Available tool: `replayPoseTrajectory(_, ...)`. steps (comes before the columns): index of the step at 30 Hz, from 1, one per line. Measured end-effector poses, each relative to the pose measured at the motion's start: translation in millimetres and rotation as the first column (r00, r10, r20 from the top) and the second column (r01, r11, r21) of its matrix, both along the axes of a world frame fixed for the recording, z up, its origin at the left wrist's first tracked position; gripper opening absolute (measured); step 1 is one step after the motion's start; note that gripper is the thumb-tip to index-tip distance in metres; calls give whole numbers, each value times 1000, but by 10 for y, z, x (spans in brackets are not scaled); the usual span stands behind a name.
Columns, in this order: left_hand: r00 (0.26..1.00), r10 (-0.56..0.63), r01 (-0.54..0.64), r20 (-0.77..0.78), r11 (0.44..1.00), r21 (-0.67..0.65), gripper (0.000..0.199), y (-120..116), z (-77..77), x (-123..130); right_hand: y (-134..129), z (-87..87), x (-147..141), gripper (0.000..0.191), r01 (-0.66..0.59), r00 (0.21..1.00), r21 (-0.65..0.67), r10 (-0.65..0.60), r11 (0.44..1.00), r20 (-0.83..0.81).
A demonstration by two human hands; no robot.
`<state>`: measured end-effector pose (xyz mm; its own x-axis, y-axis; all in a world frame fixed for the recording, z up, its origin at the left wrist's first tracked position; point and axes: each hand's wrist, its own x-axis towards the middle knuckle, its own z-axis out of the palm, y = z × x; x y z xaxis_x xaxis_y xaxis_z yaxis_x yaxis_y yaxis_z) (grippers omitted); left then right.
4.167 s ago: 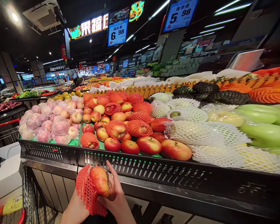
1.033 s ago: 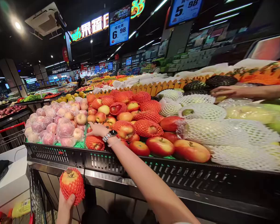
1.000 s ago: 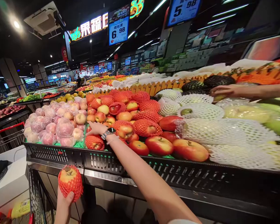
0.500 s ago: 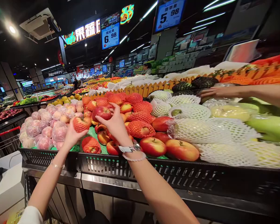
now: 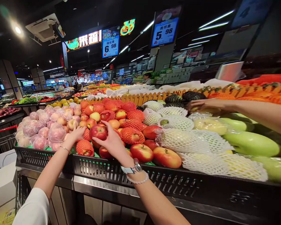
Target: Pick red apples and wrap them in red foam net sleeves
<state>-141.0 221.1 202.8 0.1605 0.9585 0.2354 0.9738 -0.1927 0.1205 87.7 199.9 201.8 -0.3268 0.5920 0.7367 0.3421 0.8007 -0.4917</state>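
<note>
My right hand (image 5: 113, 142), with a watch and a beaded bracelet at the wrist, grips a bare red apple (image 5: 98, 132) between thumb and fingers, just above the fruit pile. To its left, my left hand (image 5: 76, 135) is down among the fruit. Its fingers curl at a red-netted apple (image 5: 86, 135), which the hand partly hides. Directly in front of that sits another apple in red foam net (image 5: 85, 148). Beyond both hands, netted and bare red apples (image 5: 133, 125) are heaped in the black slotted crate (image 5: 100, 168).
Wrapped pink fruit (image 5: 57, 132) fills the crate's left side. White-netted fruit (image 5: 178, 139) and green melons (image 5: 251, 143) lie to the right. Another person's hand (image 5: 206, 104) reaches in from the right. A cart's red handle (image 5: 4, 130) shows at the far left.
My left hand has lowered the netted apple into the gap in the pile. My right hand has brought the bare apple slightly lower and nearer. The view has shifted a little right.
</note>
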Motion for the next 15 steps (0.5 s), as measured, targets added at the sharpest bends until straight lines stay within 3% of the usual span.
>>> replayPoseTrajectory(4, 986, -73, 79, 151, 996, -32, 99, -222, 187, -140, 91, -215, -333, 70, 76, 985, 187, -103, 979, 139)
replayPoseTrajectory(6, 960, -121, 117, 251, 993, 30, 88, -587, 271, -303, 112, -284, -462, 65, 114, 979, 212, -146, 971, 141)
replayPoseTrajectory(8, 935, -115, 73, 335, 988, 135, 67, -1125, 260, -538, 119, -330, -541, 62, 160, 971, 234, -196, 959, 139)
replayPoseTrajectory(10, 913, -35, -68, 406, 969, 237, 57, -1764, 111, -852, 122, -366, -577, 60, 209, 950, 307, -267, 928, 161)
replayPoseTrajectory(12, 864, 117, -283, 490, 917, 280, 53, -2425, -186, -1247, 126, -401, -594, 60, 246, 922, 432, -347, 868, 174)
replayPoseTrajectory(14, 758, 303, -522, 578, 813, 258, 55, -3050, -601, -1692, 124, -433, -610, 58, 289, 896, 535, -421, 794, 141)
replayPoseTrajectory(15, 682, 408, -643, 606, 730, 232, 53, -3335, -838, -1913, 118, -446, -620, 56, 307, 893, 556, -436, 772, 113)
